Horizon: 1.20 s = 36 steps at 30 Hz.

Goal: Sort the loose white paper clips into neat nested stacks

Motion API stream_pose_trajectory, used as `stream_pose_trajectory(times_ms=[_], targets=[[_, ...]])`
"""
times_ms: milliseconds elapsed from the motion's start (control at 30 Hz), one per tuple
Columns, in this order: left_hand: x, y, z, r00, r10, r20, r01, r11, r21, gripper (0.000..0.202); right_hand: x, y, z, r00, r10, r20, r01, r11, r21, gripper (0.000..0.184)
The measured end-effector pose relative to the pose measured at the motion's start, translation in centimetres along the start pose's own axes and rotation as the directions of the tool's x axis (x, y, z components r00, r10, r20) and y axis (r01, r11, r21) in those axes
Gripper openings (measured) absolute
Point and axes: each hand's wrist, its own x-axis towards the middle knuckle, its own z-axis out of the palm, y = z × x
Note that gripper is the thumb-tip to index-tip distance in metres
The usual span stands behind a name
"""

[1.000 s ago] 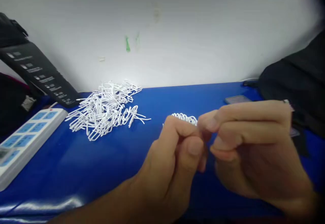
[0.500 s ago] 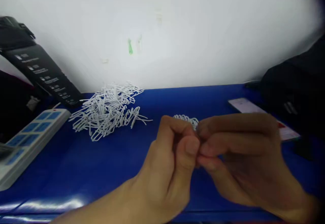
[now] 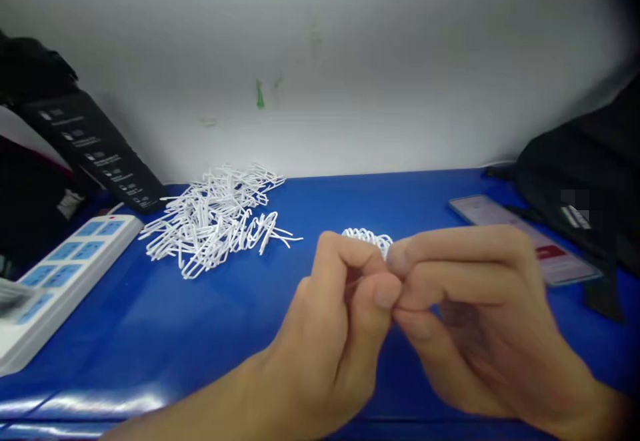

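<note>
My left hand [image 3: 340,321] and my right hand [image 3: 475,307] meet fingertip to fingertip above the blue table [image 3: 250,321], both pinched closed. What they pinch is hidden between the fingers. Just behind the fingertips lies a small bunch of white wire clips [image 3: 367,237], partly covered by my fingers. A larger loose pile of white wire clips [image 3: 220,217] lies on the table to the far left of my hands.
A white power strip with blue sockets [image 3: 55,274] lies at the left edge. A black box [image 3: 95,151] leans against the white wall behind it. At the right are a flat phone-like slab [image 3: 525,237] and a black bag [image 3: 590,181].
My right hand has dropped and closed in on my left until the fingertips touch. The view has shifted slightly, showing more of the slab at the right.
</note>
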Motion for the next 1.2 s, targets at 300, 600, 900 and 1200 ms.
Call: stream_pose_trajectory(times_ms=[300, 600, 900, 1200], targets=[[0.1, 0.1, -0.2, 1.000, 0.015, 0.010, -0.015, 1.000, 0.018, 0.006, 0.3, 0.2, 0.5, 0.999, -0.043, 0.011, 0.042, 0.997, 0.068, 0.015], [0.2, 0.1, -0.2, 0.999, 0.026, 0.043, -0.025, 1.000, -0.009, 0.007, 0.1, -0.2, 0.5, 1.000, 0.008, 0.027, -0.008, 1.000, 0.020, 0.005], [0.0, 0.3, 0.1, 0.999, -0.043, -0.005, 0.042, 0.998, -0.054, 0.011, 0.3, 0.0, 0.4, 0.993, 0.104, -0.062, -0.099, 0.992, 0.081, 0.006], [0.1, -0.5, -0.2, 0.999, 0.002, -0.051, 0.004, 0.994, 0.108, 0.008, 0.5, -0.7, 1.1, 0.984, 0.174, -0.050, -0.170, 0.983, 0.072, 0.006]])
